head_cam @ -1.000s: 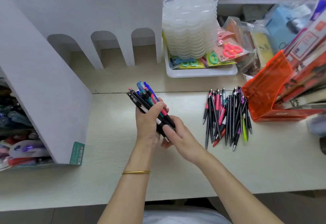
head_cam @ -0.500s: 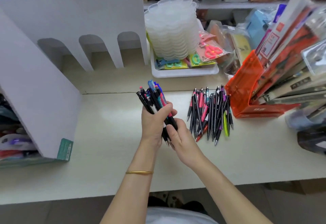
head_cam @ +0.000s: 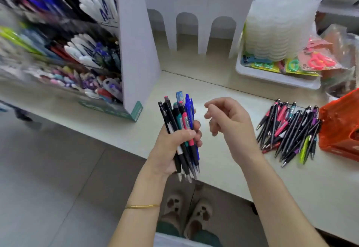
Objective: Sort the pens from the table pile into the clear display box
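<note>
My left hand [head_cam: 172, 145] grips a bundle of pens [head_cam: 181, 130] upright over the table's front edge; they are black, blue, teal and pink, tips pointing down. My right hand [head_cam: 231, 124] hovers just right of the bundle, fingers loosely curled, holding nothing. The pile of pens [head_cam: 289, 130] lies on the white table [head_cam: 223, 153] to the right. At the left stands a tiered display [head_cam: 77, 56] with clear compartments full of pens and markers, blurred by motion.
A white cardboard divider with arched cut-outs [head_cam: 194, 13] stands behind. A stack of clear plastic trays [head_cam: 279, 23] sits in a white bin [head_cam: 272, 75] with packaged scissors. An orange plastic holder [head_cam: 340, 130] is at the right edge. My slippered feet [head_cam: 186, 211] show on the grey floor.
My right hand has let go of the bundle and moved off to the right. The view has swung left, bringing the pen display into sight. My left hand still holds the bundle.
</note>
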Demonstrator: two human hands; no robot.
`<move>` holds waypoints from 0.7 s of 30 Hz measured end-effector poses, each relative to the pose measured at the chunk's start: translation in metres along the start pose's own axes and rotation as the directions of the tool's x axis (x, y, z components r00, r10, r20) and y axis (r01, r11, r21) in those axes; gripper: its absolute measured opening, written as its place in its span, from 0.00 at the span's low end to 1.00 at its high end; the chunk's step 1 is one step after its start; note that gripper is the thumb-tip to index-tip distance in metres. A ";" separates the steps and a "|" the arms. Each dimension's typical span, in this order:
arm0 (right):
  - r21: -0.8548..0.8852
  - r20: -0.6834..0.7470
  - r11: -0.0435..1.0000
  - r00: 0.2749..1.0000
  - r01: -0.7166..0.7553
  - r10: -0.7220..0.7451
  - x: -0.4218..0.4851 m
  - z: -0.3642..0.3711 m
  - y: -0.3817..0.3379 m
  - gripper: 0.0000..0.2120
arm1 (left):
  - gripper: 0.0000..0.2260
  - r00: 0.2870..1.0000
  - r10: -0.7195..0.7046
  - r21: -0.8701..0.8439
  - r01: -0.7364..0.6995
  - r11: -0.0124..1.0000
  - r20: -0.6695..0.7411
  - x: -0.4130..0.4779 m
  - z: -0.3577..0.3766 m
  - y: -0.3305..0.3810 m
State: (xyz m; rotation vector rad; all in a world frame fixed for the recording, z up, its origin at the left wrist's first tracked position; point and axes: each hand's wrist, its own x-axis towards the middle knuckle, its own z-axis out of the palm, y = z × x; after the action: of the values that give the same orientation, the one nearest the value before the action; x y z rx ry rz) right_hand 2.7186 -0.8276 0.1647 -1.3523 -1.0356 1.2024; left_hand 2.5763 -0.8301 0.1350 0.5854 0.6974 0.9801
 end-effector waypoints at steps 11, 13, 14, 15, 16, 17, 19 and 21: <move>-0.084 0.322 0.989 0.943 0.119 -0.086 -0.026 0.138 -0.013 0.17 | 0.14 0.965 0.145 0.225 -0.095 0.970 -0.219 -0.066 -0.074 0.064; -0.079 0.351 0.991 0.933 0.106 -0.072 -0.026 0.169 -0.012 0.16 | 0.12 0.973 0.127 0.202 -0.087 0.975 -0.194 -0.079 -0.102 0.082; -0.068 0.366 0.994 0.929 0.089 -0.058 -0.026 0.187 -0.013 0.16 | 0.11 0.977 0.118 0.188 -0.084 0.978 -0.176 -0.086 -0.116 0.092; -0.048 0.380 0.997 0.924 0.067 -0.044 -0.027 0.205 -0.013 0.15 | 0.11 0.981 0.114 0.176 -0.086 0.981 -0.158 -0.092 -0.131 0.103; -0.026 0.392 0.999 0.919 0.048 -0.034 -0.027 0.224 -0.013 0.14 | 0.11 0.983 0.115 0.163 -0.092 0.982 -0.140 -0.099 -0.146 0.114; -0.010 0.399 0.999 0.917 0.034 -0.027 -0.027 0.244 -0.014 0.13 | 0.11 0.985 0.117 0.147 -0.098 0.984 -0.127 -0.105 -0.163 0.125; 0.006 0.397 1.000 0.917 0.022 -0.023 -0.028 0.283 -0.013 0.13 | 0.10 0.986 0.113 0.121 -0.098 0.988 -0.122 -0.117 -0.195 0.148; 0.026 0.384 1.000 0.923 -0.001 -0.009 -0.028 0.318 -0.011 0.12 | 0.10 0.984 0.106 0.098 -0.093 0.991 -0.143 -0.127 -0.222 0.170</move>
State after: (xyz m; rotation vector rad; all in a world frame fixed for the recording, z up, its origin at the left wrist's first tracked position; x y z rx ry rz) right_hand 2.4004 -0.8100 0.1806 -1.1146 -1.2901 1.5114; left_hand 2.2691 -0.8385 0.1476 0.6371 0.8546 1.0967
